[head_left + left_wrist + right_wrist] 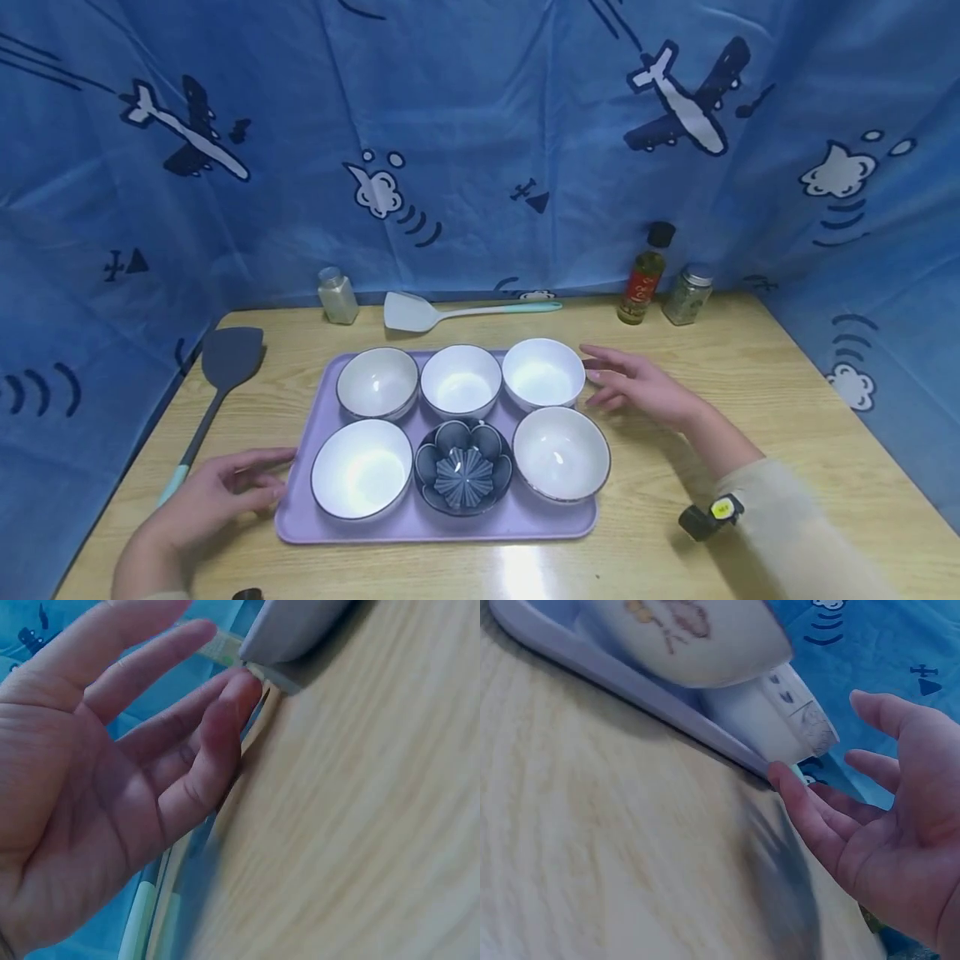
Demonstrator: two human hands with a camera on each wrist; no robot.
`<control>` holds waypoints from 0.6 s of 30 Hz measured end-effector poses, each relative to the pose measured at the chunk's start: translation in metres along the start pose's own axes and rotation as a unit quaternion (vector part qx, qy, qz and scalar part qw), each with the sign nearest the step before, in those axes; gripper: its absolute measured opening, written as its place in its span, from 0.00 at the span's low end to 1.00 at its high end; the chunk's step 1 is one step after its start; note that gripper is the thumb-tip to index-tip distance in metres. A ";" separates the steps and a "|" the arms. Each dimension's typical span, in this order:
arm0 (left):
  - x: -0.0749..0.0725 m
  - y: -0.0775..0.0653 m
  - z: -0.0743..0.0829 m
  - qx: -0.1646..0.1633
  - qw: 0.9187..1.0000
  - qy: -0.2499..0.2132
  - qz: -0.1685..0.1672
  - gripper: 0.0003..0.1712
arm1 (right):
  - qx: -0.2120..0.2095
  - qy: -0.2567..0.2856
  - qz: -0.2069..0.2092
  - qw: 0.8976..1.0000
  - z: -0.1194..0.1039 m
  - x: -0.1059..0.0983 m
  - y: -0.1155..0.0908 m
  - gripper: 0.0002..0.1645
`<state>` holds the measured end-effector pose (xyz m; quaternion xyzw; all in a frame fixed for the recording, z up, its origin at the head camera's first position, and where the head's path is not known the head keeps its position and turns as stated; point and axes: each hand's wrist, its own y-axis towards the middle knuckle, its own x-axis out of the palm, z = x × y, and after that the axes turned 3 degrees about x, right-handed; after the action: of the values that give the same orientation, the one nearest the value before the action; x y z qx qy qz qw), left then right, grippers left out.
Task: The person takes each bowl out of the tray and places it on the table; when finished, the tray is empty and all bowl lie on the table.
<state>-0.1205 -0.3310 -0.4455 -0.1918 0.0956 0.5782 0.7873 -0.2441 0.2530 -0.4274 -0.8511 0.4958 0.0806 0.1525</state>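
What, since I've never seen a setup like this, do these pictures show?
No machine, just a person's bare hands. The wide view comes from a head-worn camera; the close-ups from a camera on each wrist. On the wooden table lies a purple tray holding five pale bowls and a dark bowl. Behind it are a white spatula, two jars and a bottle; a dark spatula lies to the left. The left hand and right hand are at the tray's opposite sides; neither grips anything.
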 end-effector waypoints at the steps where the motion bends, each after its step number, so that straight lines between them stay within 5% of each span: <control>1: 0.001 0.000 0.000 0.002 1.000 0.003 0.001 0.35 | 0.004 0.005 -0.001 1.000 0.001 0.002 0.001 0.38; 18: 0.008 0.001 -0.007 0.018 0.998 0.053 0.030 0.34 | -0.001 0.063 0.048 0.997 0.005 0.027 0.008 0.40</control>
<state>-0.1181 -0.3267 -0.4553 -0.2052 0.1527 0.5885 0.7669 -0.2381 0.2292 -0.4414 -0.8298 0.5448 0.0350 0.1158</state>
